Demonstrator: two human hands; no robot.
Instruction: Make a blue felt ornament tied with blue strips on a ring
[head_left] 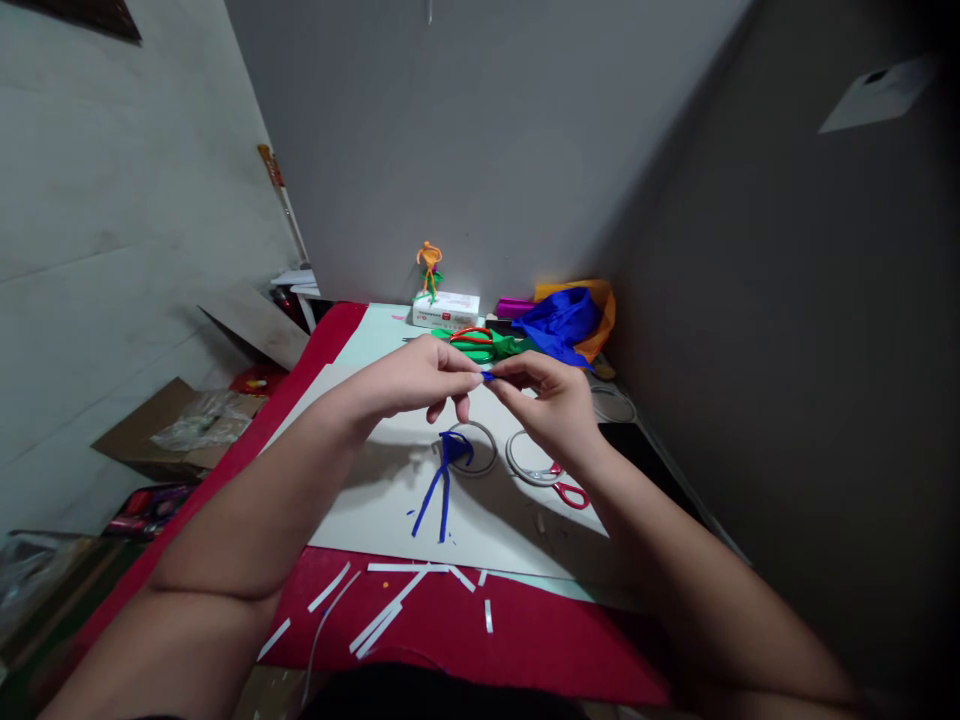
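Note:
Above the white board (360, 520), my left hand (420, 375) and my right hand (551, 395) meet fingertip to fingertip. Both pinch a small blue piece (487, 377), mostly covered by the fingers; it looks like crepe paper. Below them on the board lies a blue stick figure (450, 455) with two long thin legs and no head showing. A coil of grey wire (495, 455) is beside the figure. Under my right hand lies another wire coil (510, 462), with red-handled scissors (574, 495) partly beneath it.
At the back, an orange figure (429, 258) stands on a white box (461, 312). Red-handled scissors (472, 340) rest on green crepe paper (510, 346), near crumpled blue paper (559, 320). White paper strips (382, 620) litter the red cloth (540, 650). A grey partition (480, 150) rises behind.

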